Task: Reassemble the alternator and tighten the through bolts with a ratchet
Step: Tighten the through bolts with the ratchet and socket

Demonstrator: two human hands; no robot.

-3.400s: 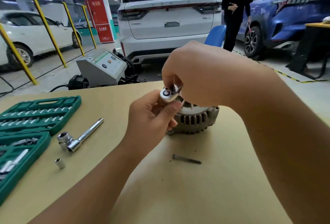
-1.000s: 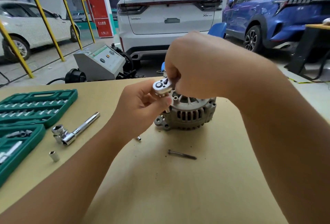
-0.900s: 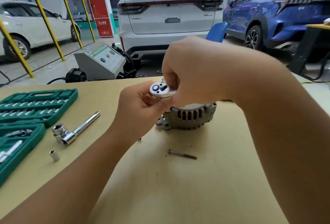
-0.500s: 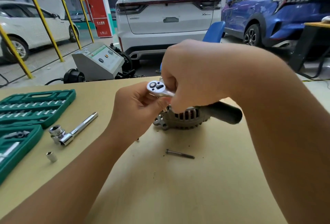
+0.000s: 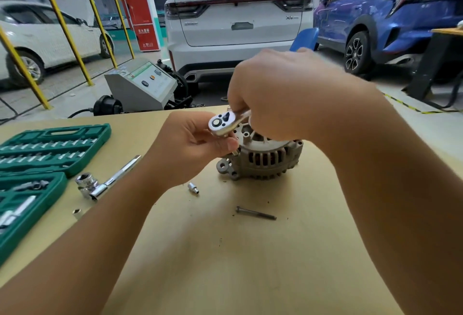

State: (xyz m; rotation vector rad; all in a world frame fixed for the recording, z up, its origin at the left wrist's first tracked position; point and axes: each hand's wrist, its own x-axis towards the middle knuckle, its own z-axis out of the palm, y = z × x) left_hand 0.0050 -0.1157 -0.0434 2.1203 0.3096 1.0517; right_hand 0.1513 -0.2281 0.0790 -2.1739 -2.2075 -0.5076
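Tan and flat, the desk [image 5: 250, 264] carries everything within easy reach. Nearest lies one spare through bolt [image 5: 256, 213], loose, probably waiting for its turn. Beyond it the alternator [image 5: 263, 159] sits on its face so the bolt holes look up. The left hand [image 5: 190, 149] curls around the ratchet head [image 5: 221, 125] and the socket below it, I think to keep it straight on a bolt. The right hand [image 5: 283, 99] grips the handle to swing it. At the left, a green socket case [image 5: 50, 149] stays open; behind, parked cars.
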